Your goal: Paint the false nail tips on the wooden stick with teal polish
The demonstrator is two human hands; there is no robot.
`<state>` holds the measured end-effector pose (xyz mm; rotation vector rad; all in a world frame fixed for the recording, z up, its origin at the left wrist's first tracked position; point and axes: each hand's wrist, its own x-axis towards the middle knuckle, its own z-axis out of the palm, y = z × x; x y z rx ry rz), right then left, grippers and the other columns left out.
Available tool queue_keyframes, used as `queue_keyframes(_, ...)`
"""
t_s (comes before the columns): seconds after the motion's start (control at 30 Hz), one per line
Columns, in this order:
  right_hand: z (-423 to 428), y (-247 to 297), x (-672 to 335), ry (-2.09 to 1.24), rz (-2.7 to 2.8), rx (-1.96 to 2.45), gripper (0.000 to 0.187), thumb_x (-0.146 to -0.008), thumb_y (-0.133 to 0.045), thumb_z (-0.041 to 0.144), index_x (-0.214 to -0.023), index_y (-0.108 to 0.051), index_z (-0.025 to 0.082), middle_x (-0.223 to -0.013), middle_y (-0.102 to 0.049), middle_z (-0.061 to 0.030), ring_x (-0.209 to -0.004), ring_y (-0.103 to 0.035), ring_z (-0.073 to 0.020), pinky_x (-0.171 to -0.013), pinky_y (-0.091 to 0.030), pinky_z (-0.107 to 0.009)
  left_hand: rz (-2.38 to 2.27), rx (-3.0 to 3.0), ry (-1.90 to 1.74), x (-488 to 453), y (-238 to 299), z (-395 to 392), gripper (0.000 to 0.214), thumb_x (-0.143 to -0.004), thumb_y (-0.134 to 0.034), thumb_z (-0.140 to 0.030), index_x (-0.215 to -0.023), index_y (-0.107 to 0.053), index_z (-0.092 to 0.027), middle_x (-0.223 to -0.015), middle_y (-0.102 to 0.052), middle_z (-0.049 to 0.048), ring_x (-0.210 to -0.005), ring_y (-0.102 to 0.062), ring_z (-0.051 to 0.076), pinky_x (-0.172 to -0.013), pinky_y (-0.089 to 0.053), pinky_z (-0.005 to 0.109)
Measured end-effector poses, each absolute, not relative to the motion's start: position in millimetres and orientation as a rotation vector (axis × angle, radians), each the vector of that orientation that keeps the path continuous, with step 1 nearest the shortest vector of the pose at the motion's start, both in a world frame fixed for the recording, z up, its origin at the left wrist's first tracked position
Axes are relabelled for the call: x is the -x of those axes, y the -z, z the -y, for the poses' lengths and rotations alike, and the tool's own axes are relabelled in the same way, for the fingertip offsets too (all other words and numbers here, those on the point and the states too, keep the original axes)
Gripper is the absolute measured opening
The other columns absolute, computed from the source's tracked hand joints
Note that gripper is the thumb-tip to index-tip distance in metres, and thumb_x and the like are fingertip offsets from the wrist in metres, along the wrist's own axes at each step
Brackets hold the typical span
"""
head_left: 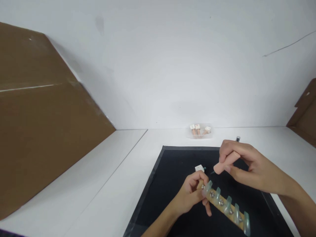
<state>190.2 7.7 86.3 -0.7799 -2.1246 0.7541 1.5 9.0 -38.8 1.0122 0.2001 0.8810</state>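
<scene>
We have a white counter (116,197) carrying a black mat (172,177) beneath our left hand (191,196) and, farther beyond that hand, a clear box (189,134).

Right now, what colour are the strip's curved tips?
Curved tips: translucent pale green, seen in the head view.

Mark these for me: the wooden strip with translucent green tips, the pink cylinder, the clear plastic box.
Wooden strip (221,202), head view: middle metal stud.
Pink cylinder (230,159), head view: middle of its side.
Clear plastic box (200,137), head view: lower front wall.
</scene>
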Motion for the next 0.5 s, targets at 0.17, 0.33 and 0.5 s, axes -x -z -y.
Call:
queue_keyframes(0.17,-7.9,-88.5,-190.4,-0.78,2.171,0.778,0.022,-0.076,-0.048,0.003,-0.076,-0.062,0.02,-0.075,-0.057,-0.0015,-0.063,-0.053,-0.0134,-0.053,-0.043,-0.024,-0.202,-1.005,-0.891,-2.2,38.7,-10.1,0.023,-0.073,-0.067,-0.026,-0.074,-0.048,-0.014,-0.055,-0.048,-0.0065,-0.042,-0.045,0.002,-0.04,-0.052,0.018)
queue_keyframes(0.33,-6.8,-91.4,-185.3,-0.843,2.19,0.759,0.016,-0.078,-0.049,0.007,-0.077,-0.059,0.02,-0.072,-0.058,-0.0009,-0.061,-0.053,-0.013,-0.052,-0.042,-0.023,-0.24,-0.954,-0.892,-3.8,34.5,-10.4,0.022,-0.074,-0.067,-0.025,-0.073,-0.048,-0.014,-0.055,-0.051,-0.0057,-0.04,-0.044,0.002,-0.039,-0.051,0.017)
queue_keyframes(0.5,-5.5,-94.6,-179.7,-0.915,2.18,0.806,0.009,-0.079,-0.054,0.01,-0.077,-0.056,0.019,-0.072,-0.058,0.0013,-0.059,-0.05,-0.0107,-0.051,-0.04,-0.021,-0.301,-0.93,-0.865,-6.4,25.1,-8.0,0.023,-0.073,-0.067,-0.028,-0.074,-0.049,-0.013,-0.051,-0.05,-0.0063,-0.038,-0.043,0.002,-0.037,-0.051,0.017)
